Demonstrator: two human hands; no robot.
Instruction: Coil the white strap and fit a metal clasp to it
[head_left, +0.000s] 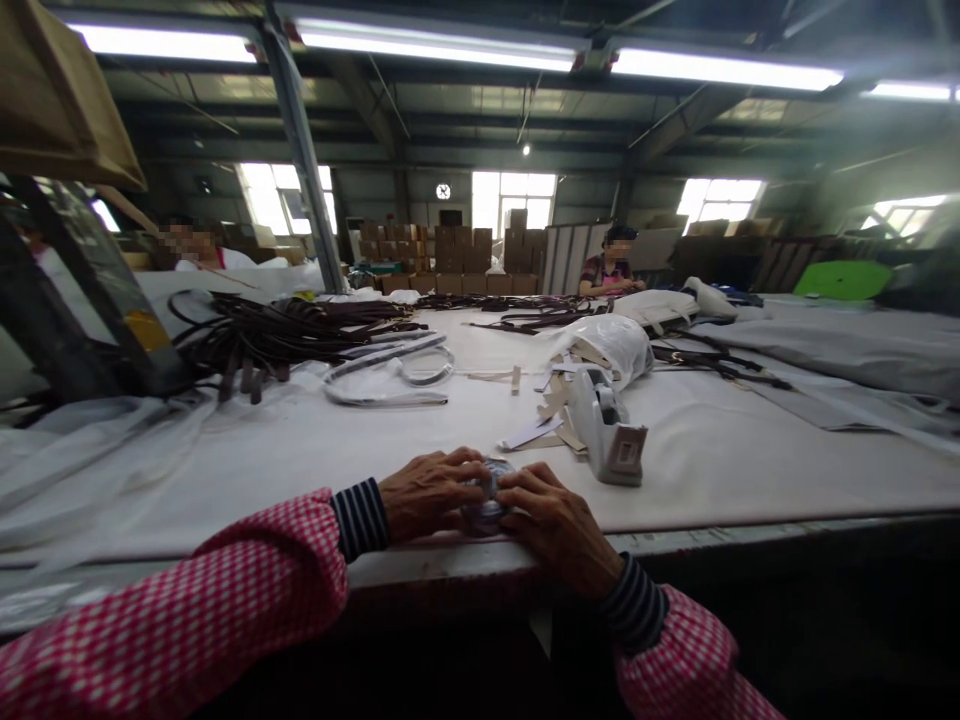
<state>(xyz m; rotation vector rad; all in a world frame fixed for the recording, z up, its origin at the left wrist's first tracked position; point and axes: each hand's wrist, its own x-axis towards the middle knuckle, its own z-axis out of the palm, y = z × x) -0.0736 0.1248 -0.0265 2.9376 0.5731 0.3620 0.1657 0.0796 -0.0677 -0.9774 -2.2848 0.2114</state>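
Observation:
Both my hands rest at the near edge of the white table (315, 450). My left hand (427, 493) and my right hand (551, 520) are closed together around a small roll of clear tape (489, 492), fingers curled over it from each side. Most of the roll is hidden by my fingers. A grey tape dispenser (609, 428) stands just beyond my right hand, with loose paper strips (551, 405) beside it. My sleeves are red-and-white check with striped cuffs.
A pile of dark straps (277, 335) lies at the left, a clear plastic bag (611, 340) behind the dispenser, grey fabric (847, 350) at the right. Two other people (611, 265) sit at the far side. Stacked cardboard boxes (457, 255) stand at the back.

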